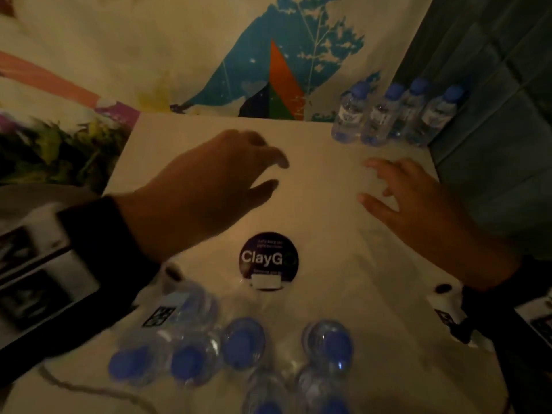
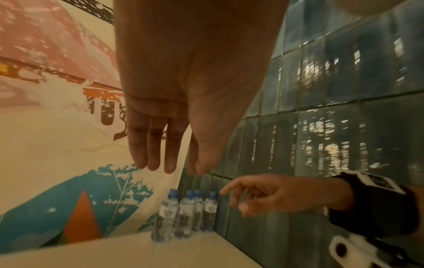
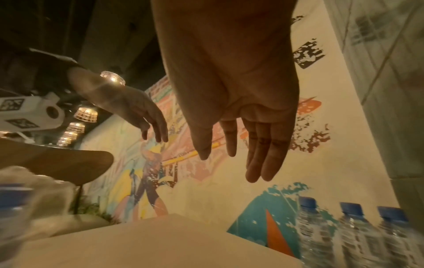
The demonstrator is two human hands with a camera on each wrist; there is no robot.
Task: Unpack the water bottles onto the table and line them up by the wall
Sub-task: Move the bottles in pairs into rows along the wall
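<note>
Several clear water bottles with blue caps (image 1: 394, 115) stand together in the table's far right corner, where the painted wall meets the tiled wall; they also show in the left wrist view (image 2: 185, 215) and the right wrist view (image 3: 358, 235). More blue-capped bottles (image 1: 242, 348) sit in clear plastic wrap at the near edge. My left hand (image 1: 227, 174) hovers over the middle of the white table (image 1: 313, 210), fingers relaxed and empty. My right hand (image 1: 412, 198) hovers to its right, fingers spread, holding nothing.
A round dark "ClayGo" sticker (image 1: 268, 259) lies on the tabletop between the hands and the wrapped bottles. A colourful mural wall (image 1: 179, 55) runs behind the table and a teal tiled wall (image 1: 493, 130) bounds its right side.
</note>
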